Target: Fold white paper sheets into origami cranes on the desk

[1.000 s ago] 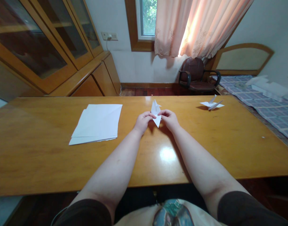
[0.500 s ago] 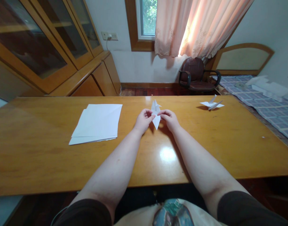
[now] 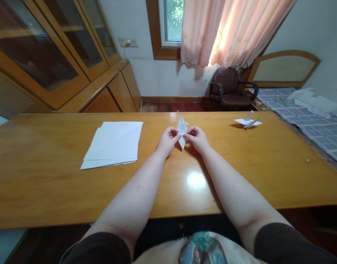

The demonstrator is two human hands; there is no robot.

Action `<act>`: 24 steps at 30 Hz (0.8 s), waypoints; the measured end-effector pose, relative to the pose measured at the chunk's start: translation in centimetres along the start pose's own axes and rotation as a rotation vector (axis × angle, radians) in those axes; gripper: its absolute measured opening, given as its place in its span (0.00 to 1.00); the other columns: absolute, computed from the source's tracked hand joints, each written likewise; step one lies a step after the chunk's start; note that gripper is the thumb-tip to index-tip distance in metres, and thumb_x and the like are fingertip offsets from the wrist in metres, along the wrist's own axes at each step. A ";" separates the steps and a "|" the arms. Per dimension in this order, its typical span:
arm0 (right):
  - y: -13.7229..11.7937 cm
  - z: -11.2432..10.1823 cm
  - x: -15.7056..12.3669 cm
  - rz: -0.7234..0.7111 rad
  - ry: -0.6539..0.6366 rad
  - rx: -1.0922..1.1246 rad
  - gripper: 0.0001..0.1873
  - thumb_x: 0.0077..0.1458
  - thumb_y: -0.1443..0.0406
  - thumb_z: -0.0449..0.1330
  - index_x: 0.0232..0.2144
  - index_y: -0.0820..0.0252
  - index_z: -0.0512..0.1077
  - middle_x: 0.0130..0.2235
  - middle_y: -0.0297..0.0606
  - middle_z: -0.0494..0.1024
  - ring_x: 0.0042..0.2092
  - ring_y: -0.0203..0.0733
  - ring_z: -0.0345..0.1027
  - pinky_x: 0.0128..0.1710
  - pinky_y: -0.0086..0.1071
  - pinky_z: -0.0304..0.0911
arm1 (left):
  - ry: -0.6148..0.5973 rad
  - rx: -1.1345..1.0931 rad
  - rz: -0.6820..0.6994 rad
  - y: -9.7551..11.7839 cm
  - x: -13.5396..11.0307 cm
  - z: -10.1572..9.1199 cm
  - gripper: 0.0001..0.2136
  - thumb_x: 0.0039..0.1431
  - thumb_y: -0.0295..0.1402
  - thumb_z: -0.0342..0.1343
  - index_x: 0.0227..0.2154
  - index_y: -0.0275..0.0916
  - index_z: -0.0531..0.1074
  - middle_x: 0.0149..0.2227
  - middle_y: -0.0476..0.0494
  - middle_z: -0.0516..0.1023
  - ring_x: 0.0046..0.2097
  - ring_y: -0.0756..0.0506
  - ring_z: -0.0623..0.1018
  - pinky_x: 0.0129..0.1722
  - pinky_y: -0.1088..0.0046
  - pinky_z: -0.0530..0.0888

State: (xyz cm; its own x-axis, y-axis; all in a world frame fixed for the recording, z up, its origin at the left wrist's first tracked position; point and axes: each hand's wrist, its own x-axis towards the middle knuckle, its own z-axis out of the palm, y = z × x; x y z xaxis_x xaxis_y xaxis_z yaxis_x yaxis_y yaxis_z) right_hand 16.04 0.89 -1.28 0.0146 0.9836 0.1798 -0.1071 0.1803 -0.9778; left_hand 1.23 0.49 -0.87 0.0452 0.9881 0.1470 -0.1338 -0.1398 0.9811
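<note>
The left hand [image 3: 166,142] and right hand [image 3: 198,139], each grip pinching one side, work a pointed, folded white paper figure [image 3: 182,128] over a glossy yellow-brown wooden counter [image 3: 171,190], apparently shaping its middle; next likely calls for gentle, even tension.

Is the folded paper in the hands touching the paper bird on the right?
Apart. The head view shows the right hand and some tabletop between the folded paper and the paper bird.

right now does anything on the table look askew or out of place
Slightly: the paper stack at the left is uneven, its sheet edges not lined up. A stray-looking white speck lies toward the right end of the table.
</note>
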 end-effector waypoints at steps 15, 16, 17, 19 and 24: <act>0.6 -0.1 0.1 0.083 -0.042 0.060 0.22 0.35 0.61 0.69 0.29 0.56 0.61 0.24 0.25 0.71 0.26 0.34 0.66 0.27 0.28 0.61 | 0.036 0.086 -0.022 -0.3 0.0 -0.2 0.09 0.47 0.31 0.61 0.29 0.40 0.65 0.26 0.53 0.72 0.30 0.50 0.74 0.32 0.74 0.69; 0.6 -0.1 0.1 0.086 -0.051 0.051 0.22 0.35 0.61 0.69 0.28 0.55 0.61 0.24 0.25 0.71 0.26 0.34 0.66 0.26 0.28 0.60 | 0.038 0.108 -0.014 -0.3 -0.1 -0.2 0.09 0.47 0.31 0.61 0.28 0.40 0.64 0.26 0.53 0.72 0.29 0.50 0.73 0.31 0.75 0.69; 0.6 -0.2 0.1 0.084 -0.057 0.039 0.22 0.35 0.61 0.69 0.28 0.55 0.60 0.24 0.25 0.70 0.25 0.33 0.65 0.26 0.28 0.60 | 0.040 0.129 -0.006 -0.2 -0.1 -0.2 0.09 0.47 0.31 0.61 0.28 0.40 0.64 0.25 0.54 0.71 0.29 0.50 0.73 0.30 0.75 0.68; 0.6 -0.2 0.1 0.054 -0.055 0.005 0.22 0.35 0.61 0.69 0.26 0.56 0.59 0.23 0.24 0.68 0.24 0.32 0.62 0.24 0.27 0.58 | 0.040 0.161 0.009 -0.1 -0.2 -0.2 0.10 0.47 0.31 0.61 0.27 0.40 0.63 0.23 0.55 0.69 0.27 0.51 0.71 0.29 0.76 0.67; 0.4 -0.2 0.2 -0.030 -0.011 -0.046 0.24 0.35 0.63 0.69 0.23 0.55 0.55 0.20 0.22 0.62 0.22 0.29 0.55 0.23 0.25 0.54 | 0.044 0.096 0.022 -0.2 -0.1 -0.1 0.14 0.45 0.30 0.62 0.28 0.41 0.60 0.23 0.58 0.67 0.25 0.54 0.70 0.28 0.78 0.67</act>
State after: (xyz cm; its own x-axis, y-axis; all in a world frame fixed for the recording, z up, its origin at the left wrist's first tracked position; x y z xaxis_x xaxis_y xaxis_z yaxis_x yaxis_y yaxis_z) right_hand 16.20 1.16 -1.70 0.0061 0.9776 0.2104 -0.0613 0.2103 -0.9757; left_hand 1.16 0.45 -1.07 -0.0005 0.9862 0.1654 -0.0390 -0.1653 0.9855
